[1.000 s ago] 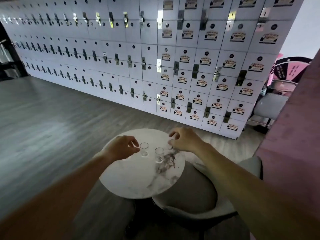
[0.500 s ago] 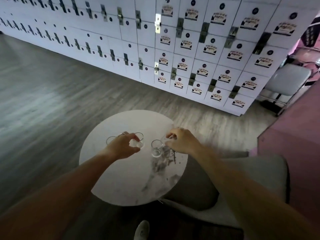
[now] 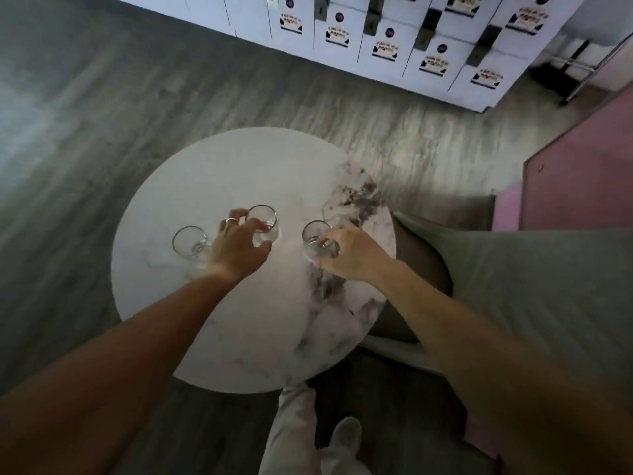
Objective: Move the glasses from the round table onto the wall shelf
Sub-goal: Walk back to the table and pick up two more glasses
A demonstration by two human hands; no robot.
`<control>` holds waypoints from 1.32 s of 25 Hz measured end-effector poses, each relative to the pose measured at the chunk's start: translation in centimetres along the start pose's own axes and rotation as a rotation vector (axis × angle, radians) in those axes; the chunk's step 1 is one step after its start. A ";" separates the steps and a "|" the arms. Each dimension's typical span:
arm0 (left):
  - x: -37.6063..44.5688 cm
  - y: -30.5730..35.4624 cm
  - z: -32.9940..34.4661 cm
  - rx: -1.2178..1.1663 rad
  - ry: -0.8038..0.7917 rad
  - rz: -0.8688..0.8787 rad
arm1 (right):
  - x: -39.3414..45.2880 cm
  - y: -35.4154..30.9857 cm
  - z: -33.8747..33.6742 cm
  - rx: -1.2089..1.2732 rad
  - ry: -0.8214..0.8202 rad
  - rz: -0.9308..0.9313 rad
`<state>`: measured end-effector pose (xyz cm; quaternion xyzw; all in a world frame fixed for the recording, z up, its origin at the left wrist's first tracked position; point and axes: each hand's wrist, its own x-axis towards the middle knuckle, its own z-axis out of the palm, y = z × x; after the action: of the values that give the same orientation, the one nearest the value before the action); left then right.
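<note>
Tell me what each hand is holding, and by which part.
The left hand closes round the middle glass at its side wall. The right hand grips the right glass low on its body. The left glass stands unheld.

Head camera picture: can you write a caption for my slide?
Left hand and right hand each grasp a glass on the round table.

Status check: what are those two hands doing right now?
Left hand closing on middle glass. Right hand gripping right glass. Third glass untouched. Nothing blocking.
</note>
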<state>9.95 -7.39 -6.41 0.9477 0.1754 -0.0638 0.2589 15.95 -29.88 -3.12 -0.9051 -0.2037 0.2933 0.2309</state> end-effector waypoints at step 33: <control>-17.4 40.9 -2.8 -0.345 -0.343 1.487 | -46.2 5.5 -9.2 0.101 1.304 0.630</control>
<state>8.75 -44.10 18.80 0.7398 -0.5405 0.0092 0.4007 -11.44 -60.40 20.73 -0.8998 0.2597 -0.2443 0.2516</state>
